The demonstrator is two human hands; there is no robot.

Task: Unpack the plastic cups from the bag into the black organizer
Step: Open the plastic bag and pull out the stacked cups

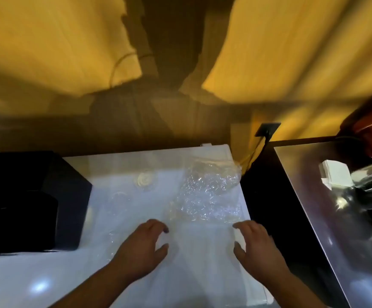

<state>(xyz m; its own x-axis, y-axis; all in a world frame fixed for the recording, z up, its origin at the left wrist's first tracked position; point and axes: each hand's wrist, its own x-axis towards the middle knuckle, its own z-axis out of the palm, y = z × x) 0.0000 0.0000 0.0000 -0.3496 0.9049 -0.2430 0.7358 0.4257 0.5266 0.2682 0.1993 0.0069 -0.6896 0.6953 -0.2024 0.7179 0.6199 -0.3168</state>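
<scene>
A crinkled clear plastic bag (207, 192) lies on the white table (47, 283), toward its right edge; I cannot make out cups inside it through the blur. A faint clear plastic cup (144, 180) shows left of the bag. The black organizer (25, 203) stands at the table's left side. My left hand (144, 245) hovers just in front of the bag, fingers loosely spread and holding nothing. My right hand (255, 243) is near the table's right edge, fingers also relaxed and empty. Both hands stop short of the bag.
A dark glossy counter (327, 210) with a blurred black device (371, 190) stands to the right, across a dark gap. Yellow curtains (291, 52) hang behind the table. A black wall socket (267, 129) with a cable sits at the back right.
</scene>
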